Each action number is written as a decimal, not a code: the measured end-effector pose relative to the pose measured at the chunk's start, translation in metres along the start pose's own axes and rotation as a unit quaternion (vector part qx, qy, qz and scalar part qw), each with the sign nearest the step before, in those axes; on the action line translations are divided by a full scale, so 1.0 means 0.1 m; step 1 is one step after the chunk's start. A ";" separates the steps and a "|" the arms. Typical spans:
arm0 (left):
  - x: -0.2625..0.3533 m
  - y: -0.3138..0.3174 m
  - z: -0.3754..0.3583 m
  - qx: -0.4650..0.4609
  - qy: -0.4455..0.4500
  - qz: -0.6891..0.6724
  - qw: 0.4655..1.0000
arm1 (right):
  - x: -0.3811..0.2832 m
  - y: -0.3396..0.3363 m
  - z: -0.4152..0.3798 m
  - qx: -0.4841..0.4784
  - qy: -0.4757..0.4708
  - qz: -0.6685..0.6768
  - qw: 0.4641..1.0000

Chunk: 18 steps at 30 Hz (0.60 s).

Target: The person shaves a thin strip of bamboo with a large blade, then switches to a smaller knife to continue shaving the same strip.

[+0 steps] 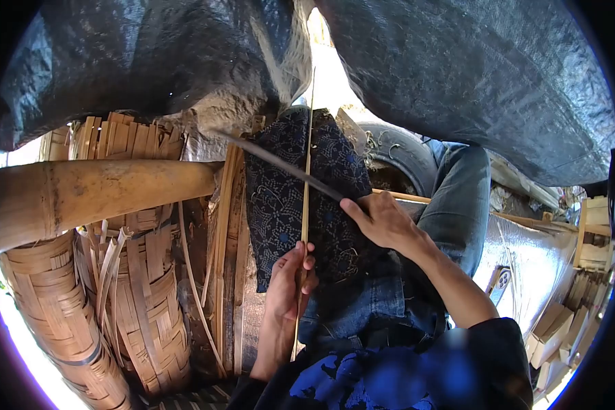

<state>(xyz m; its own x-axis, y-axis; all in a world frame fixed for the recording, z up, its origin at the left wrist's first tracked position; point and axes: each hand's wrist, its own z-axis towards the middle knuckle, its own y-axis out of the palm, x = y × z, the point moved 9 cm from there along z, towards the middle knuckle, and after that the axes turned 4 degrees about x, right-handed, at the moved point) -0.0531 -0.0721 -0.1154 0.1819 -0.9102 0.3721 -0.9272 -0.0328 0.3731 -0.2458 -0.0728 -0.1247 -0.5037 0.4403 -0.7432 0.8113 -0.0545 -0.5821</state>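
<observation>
A thin pale bamboo strip (306, 215) runs lengthwise over my lap, one end pointing away toward the gap in the tarp. My left hand (288, 283) is closed around it near my body, and the strip's near end comes out below the palm. In my right hand (384, 222) is a long narrow knife (273, 160), its handle hidden by the fingers. The blade slants to the upper left and crosses the strip ahead of my left hand. Dark blue patterned cloth (273, 222) covers my lap beneath both.
A thick bamboo pole (102, 195) juts in from the left. Behind it stand woven bamboo rolls (48, 301) and loose strips (109, 266). Black tarp (471, 82) hangs low overhead. A tyre (413, 154) lies beyond my knee; wooden pieces (553, 324) are stacked at right.
</observation>
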 end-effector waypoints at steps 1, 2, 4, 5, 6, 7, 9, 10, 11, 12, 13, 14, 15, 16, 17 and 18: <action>-0.01 0.00 0.02 0.000 -0.007 -0.001 1.000 | 0.03 0.01 -0.01 0.001 0.005 0.002 1.000; 0.00 0.00 0.03 -0.002 -0.001 0.010 1.000 | 0.01 0.00 -0.01 0.011 -0.024 -0.018 0.999; 0.00 -0.01 0.00 0.004 0.013 0.025 1.000 | -0.13 -0.03 -0.07 0.065 -0.138 -0.040 0.988; 0.02 -0.02 -0.02 0.008 0.029 0.038 0.999 | -0.12 -0.01 -0.08 0.063 -0.136 -0.038 0.988; 0.00 -0.01 -0.04 0.011 0.026 0.039 0.999 | -0.10 0.04 -0.08 0.043 -0.118 -0.047 0.991; 0.00 -0.02 -0.06 0.020 0.027 0.037 0.999 | -0.08 0.08 -0.08 0.024 -0.100 -0.058 0.993; -0.02 -0.03 -0.08 0.031 0.029 0.033 0.999 | -0.08 0.06 -0.08 0.019 -0.044 -0.048 0.998; -0.04 -0.04 -0.10 0.033 0.027 0.014 0.999 | -0.02 0.05 -0.08 0.014 0.011 -0.038 0.999; -0.06 -0.05 -0.12 0.035 0.026 -0.003 0.999 | -0.03 0.06 -0.07 0.013 0.010 -0.038 0.999; -0.09 -0.04 -0.16 0.036 0.026 -0.003 0.999 | -0.05 0.05 -0.07 0.023 0.001 -0.042 0.999; -0.13 -0.04 -0.23 0.042 0.022 0.009 0.999 | -0.06 0.04 -0.07 0.033 -0.007 -0.047 0.998; -0.16 -0.05 -0.29 0.047 0.018 0.021 0.999 | -0.04 0.04 -0.04 0.033 -0.008 -0.047 0.998; -0.16 -0.08 -0.36 0.048 0.020 0.023 0.998 | -0.06 0.01 0.02 0.069 -0.044 -0.054 0.995; -0.19 -0.13 -0.43 0.056 0.010 0.016 0.998 | -0.09 0.00 0.06 0.105 -0.080 -0.060 0.989; -0.24 -0.17 -0.49 0.066 -0.002 0.007 0.998 | -0.01 0.08 0.09 0.103 -0.080 -0.061 0.990; -0.24 -0.17 -0.49 0.045 0.002 -0.014 0.999 | -0.02 0.10 0.11 0.118 -0.102 -0.058 0.986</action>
<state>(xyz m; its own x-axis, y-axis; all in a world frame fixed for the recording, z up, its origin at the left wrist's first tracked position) -0.0262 -0.0294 -0.0893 0.2091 -0.9070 0.3656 -0.9476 -0.0956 0.3047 -0.2400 -0.0841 -0.1330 -0.6571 0.2682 -0.7045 0.6656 -0.2320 -0.7093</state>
